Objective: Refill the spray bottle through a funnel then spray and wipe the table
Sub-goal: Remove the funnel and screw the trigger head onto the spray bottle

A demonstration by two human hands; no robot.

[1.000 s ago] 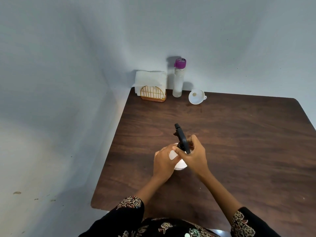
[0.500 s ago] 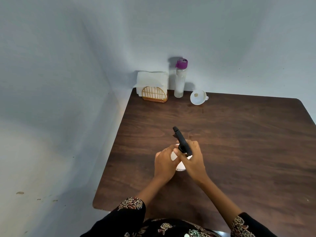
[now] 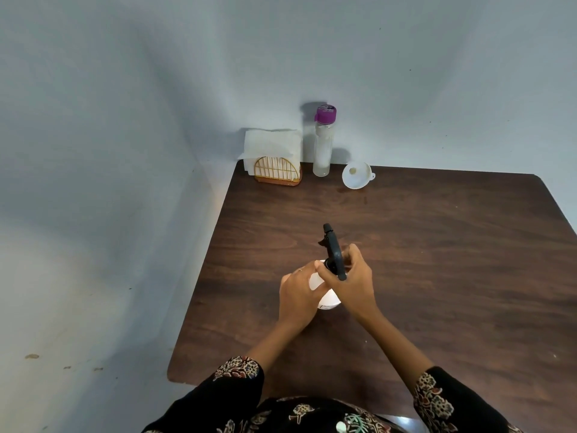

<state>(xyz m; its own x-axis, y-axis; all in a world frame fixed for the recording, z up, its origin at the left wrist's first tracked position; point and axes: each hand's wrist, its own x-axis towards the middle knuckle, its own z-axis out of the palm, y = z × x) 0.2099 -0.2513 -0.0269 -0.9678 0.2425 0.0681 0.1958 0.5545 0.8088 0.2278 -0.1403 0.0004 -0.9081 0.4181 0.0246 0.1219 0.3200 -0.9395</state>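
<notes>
A white spray bottle (image 3: pixel 327 303) with a black trigger head (image 3: pixel 333 250) stands near the middle of the dark wooden table (image 3: pixel 437 245). My left hand (image 3: pixel 298 292) grips the white body from the left. My right hand (image 3: pixel 354 284) grips the collar under the trigger head. Most of the bottle is hidden by both hands. A white funnel (image 3: pixel 357 175) lies at the back of the table. A clear bottle with a purple cap (image 3: pixel 323 142) stands upright to the left of the funnel.
A gold wire holder with white paper napkins (image 3: pixel 274 160) stands in the table's back left corner against the blue-grey wall. The table's left edge runs close to the wall.
The black trigger head has turned slightly in my right hand, while my left hand has kept hold of the bottle body. Nothing else has moved.
</notes>
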